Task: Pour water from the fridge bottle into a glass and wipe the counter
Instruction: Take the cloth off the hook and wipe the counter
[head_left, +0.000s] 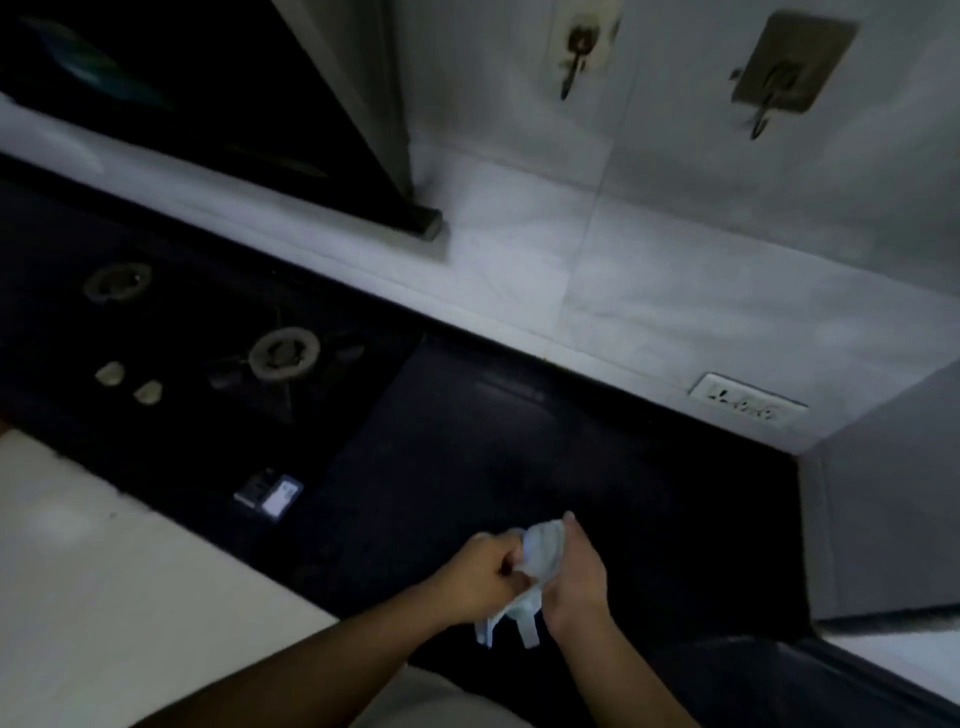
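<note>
A pale blue-white cloth (540, 553) is bunched between both hands above the near part of the dark counter (493, 457). My left hand (480, 574) has its fingers curled round the cloth's left side. My right hand (576, 577) grips the cloth from the right, fingers wrapped up around the bunch. Loose ends of the cloth (511, 626) hang below the hands. No bottle and no glass are in view.
A black gas hob (208, 338) with two burners (283, 353) and knobs (130, 382) lies to the left. A small card or packet (270, 493) sits near the hob's front. A wall socket (748, 400) and two hooks (574, 57) are on the tiled wall. A range hood (260, 104) hangs above.
</note>
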